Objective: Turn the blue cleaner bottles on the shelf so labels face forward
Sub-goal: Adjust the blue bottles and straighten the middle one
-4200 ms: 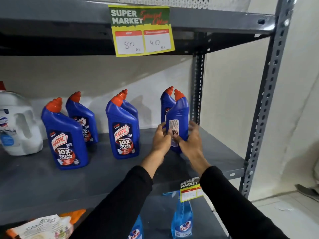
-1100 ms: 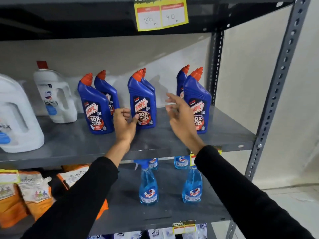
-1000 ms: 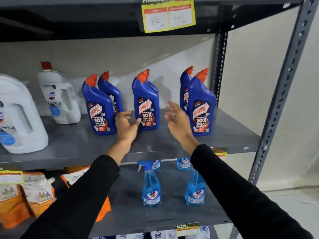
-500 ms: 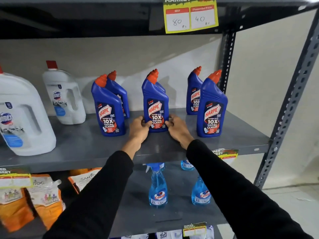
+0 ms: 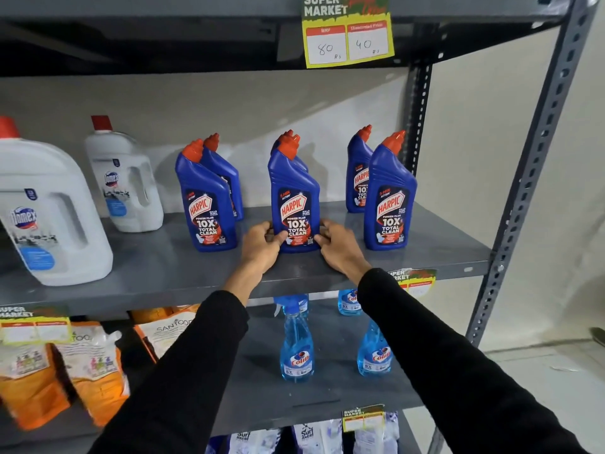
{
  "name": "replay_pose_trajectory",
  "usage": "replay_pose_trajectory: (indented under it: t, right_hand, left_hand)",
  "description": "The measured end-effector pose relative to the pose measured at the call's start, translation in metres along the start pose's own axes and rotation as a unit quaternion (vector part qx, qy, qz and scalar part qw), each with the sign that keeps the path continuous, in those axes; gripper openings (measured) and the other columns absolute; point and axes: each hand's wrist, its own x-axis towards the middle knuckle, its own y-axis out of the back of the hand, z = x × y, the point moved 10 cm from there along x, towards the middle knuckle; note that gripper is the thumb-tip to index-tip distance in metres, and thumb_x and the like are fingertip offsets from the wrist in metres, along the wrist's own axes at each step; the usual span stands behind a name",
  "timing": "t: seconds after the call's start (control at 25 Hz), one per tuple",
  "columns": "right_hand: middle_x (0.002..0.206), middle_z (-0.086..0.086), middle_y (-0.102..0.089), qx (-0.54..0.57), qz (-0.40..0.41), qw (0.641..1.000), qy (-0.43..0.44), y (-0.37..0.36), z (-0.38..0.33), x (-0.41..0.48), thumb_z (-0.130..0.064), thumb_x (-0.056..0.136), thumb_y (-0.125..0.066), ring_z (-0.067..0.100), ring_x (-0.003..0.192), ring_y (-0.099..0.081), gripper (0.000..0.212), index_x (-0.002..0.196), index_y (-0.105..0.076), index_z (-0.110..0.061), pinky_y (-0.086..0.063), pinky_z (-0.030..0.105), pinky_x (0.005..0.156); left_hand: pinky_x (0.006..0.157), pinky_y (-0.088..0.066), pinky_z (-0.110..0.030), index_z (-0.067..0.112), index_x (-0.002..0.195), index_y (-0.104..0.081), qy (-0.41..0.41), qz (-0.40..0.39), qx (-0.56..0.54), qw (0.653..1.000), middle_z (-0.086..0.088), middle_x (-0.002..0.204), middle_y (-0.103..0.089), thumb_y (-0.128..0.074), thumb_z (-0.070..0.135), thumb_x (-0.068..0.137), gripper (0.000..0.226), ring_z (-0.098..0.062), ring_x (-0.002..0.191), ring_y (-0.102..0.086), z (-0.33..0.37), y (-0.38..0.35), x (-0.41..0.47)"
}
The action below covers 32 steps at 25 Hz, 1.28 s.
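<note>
Grey metal shelf (image 5: 137, 273) carries six blue cleaner bottles with orange-red caps, standing upright in three front-and-back pairs. The landmark is the middle front bottle (image 5: 293, 198).

The middle front bottle stands near the shelf's front edge, with its "HARPIC 10X TOTAL CLEAN" label facing forward. The left hand (image 5: 262, 245) is closed against its lower left side, with the thumb lying over the label's bottom corner. The right hand (image 5: 337, 245) is pressed to its lower right side, fingertips on the label's edge. Both hands clasp this one bottle at its base.

A second bottle stands directly behind it, almost wholly hidden; its label cannot be read.

Left of the landmark, the left front bottle (image 5: 206, 204) shows its label forward; the one behind it (image 5: 226, 172) is largely covered.

Right of the landmark, the right front bottle (image 5: 389, 198) shows its label forward; the right rear bottle (image 5: 357, 178) shows a label turned partly aside.

Further left stand two white jugs (image 5: 52, 217).
</note>
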Motion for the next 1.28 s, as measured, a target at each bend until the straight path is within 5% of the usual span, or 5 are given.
replay_pose_trajectory:
  t: [0.28,0.52,0.64,0.8,1.28]
  right_hand:
    - [0.14,0.008,-0.039,0.01,0.205,0.94,0.272,0.032,-0.08,-0.077,-0.001,0.097,-0.042,0.014,0.127,-0.046,0.053,0.147,-0.039,-0.018,-0.043,0.011,0.099]
    - [0.135,0.001,-0.044,0.048,0.093,0.952,0.288,-0.056,-0.145,-0.065,0.004,0.094,-0.046,0.003,0.109,-0.052,0.057,0.146,-0.038,-0.016,-0.045,0.007,0.082]
    - [0.134,-0.001,-0.045,0.149,0.031,0.978,0.142,-0.101,-0.129,-0.031,0.014,0.091,-0.043,0.01,0.122,-0.05,0.065,0.148,-0.031,-0.014,-0.045,0.0,0.08]
    - [0.145,0.011,-0.049,0.124,-0.02,0.991,-0.038,-0.142,-0.094,-0.002,0.001,0.098,-0.041,0.026,0.134,-0.049,0.055,0.149,-0.029,-0.016,-0.046,0.035,0.103]
    - [0.133,0.015,-0.061,0.034,0.016,0.999,-0.022,-0.138,-0.093,-0.015,-0.01,0.101,-0.046,0.026,0.126,-0.057,0.036,0.137,-0.049,-0.008,-0.048,0.031,0.095]
  left_hand:
    - [0.104,-0.04,-0.023,0.012,0.142,-0.041,-0.139,0.126,-0.039,0.981,-0.007,0.139,-0.046,-0.065,0.017,0.091,0.056,-0.015,0.127,-0.048,0.014,0.034,-0.023]
    - [0.096,-0.041,-0.025,0.002,0.127,-0.047,-0.203,0.332,-0.024,0.921,-0.014,0.121,-0.048,-0.072,0.028,0.085,0.056,-0.014,0.106,-0.046,-0.017,0.164,-0.023]
    - [0.092,-0.05,-0.036,0.006,0.132,-0.046,-0.087,0.223,-0.046,0.97,-0.006,0.117,-0.054,-0.073,0.025,0.083,0.059,-0.021,0.105,-0.056,-0.062,0.18,0.014]
    - [0.09,-0.044,-0.03,0.017,0.139,-0.044,0.03,0.027,-0.016,0.999,-0.002,0.126,-0.061,-0.062,0.022,0.092,0.051,-0.015,0.11,-0.058,-0.09,0.135,0.035]
    - [0.094,-0.048,-0.034,0.009,0.129,-0.057,0.006,0.027,0.073,0.997,-0.011,0.128,-0.066,-0.061,0.025,0.093,0.039,-0.027,0.117,-0.063,-0.082,0.137,0.019]
